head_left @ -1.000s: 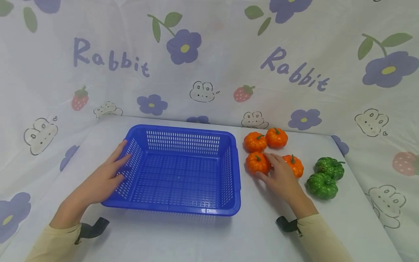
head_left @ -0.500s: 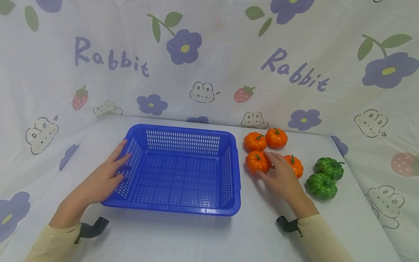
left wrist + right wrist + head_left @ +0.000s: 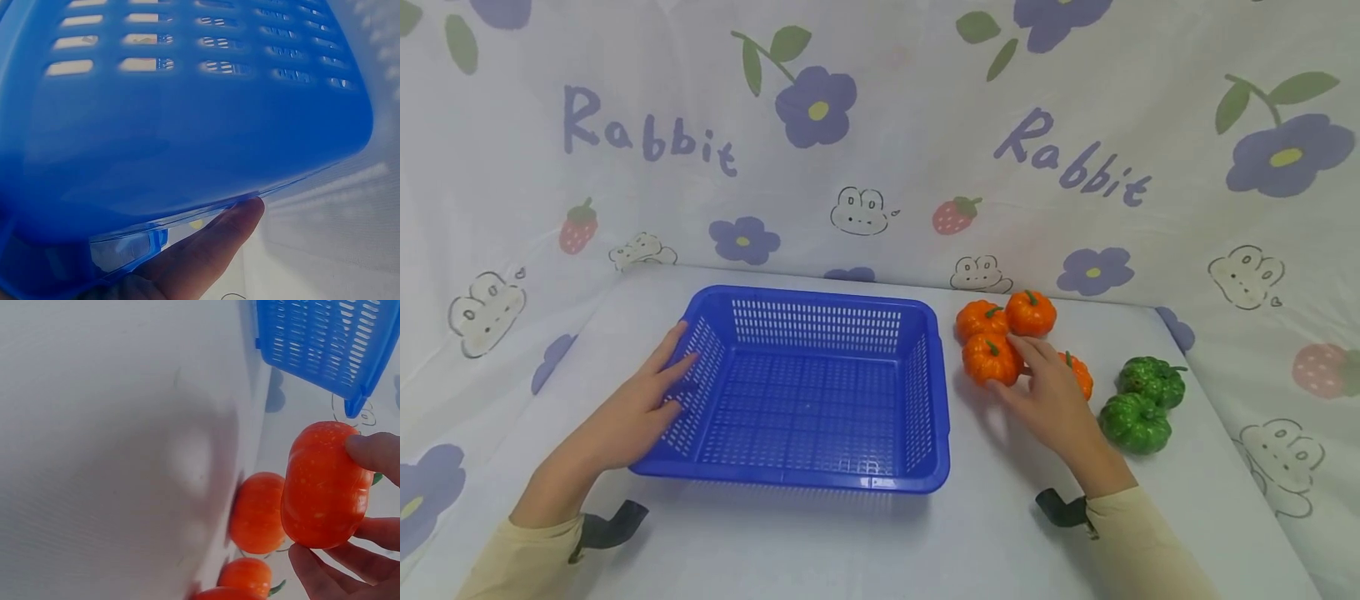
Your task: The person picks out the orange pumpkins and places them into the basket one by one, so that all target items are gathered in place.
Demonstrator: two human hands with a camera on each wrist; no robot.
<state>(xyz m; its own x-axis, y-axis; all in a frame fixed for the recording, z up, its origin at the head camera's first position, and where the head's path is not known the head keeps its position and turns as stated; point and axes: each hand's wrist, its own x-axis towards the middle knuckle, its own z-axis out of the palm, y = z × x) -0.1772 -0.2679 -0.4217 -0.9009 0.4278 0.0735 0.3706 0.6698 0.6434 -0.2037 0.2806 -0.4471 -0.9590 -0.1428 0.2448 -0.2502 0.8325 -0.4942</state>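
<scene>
My right hand (image 3: 1051, 398) pinches a small orange pumpkin (image 3: 992, 360) with a green stem, thumb on one side and fingertips on the other. In the right wrist view this pumpkin (image 3: 325, 487) stands away from the tabletop. My left hand (image 3: 632, 408) rests at the left side of a blue plastic basket (image 3: 790, 479), straight fingers spread over its rim. A finger (image 3: 219, 244) touches the basket's edge in the left wrist view. Nothing lies inside the basket.
Two orange pumpkins (image 3: 1032, 313) sit behind the held one. Another orange pumpkin (image 3: 1081, 377) is partly hidden by my right hand. Two green pumpkins (image 3: 1135, 423) lie farther right on the white table (image 3: 985, 533). A printed cloth (image 3: 895, 125) hangs behind.
The orange pumpkin in my right hand has risen slightly, and the right hand has moved up with it. My left hand and the basket keep their places.
</scene>
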